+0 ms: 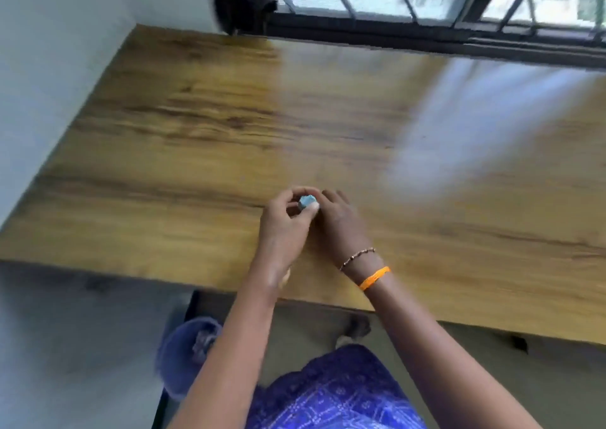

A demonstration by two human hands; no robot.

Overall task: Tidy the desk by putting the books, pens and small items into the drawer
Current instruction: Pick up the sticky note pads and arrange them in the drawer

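At frame centre, left hand [285, 222] fingers pinch the small pale-blue block [307, 201]; right hand [337, 218] cups beside it, its grip unclear; best kept pinched firmly above the wooden counter [196, 140].

Two hands [288, 222] [341, 218], one small blue item [307, 201], one desk [229, 127], two wristbands [374, 277] [357, 258].

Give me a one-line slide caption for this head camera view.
Both hands, left hand and right hand, meet over the wooden desk, pinching a small blue item.
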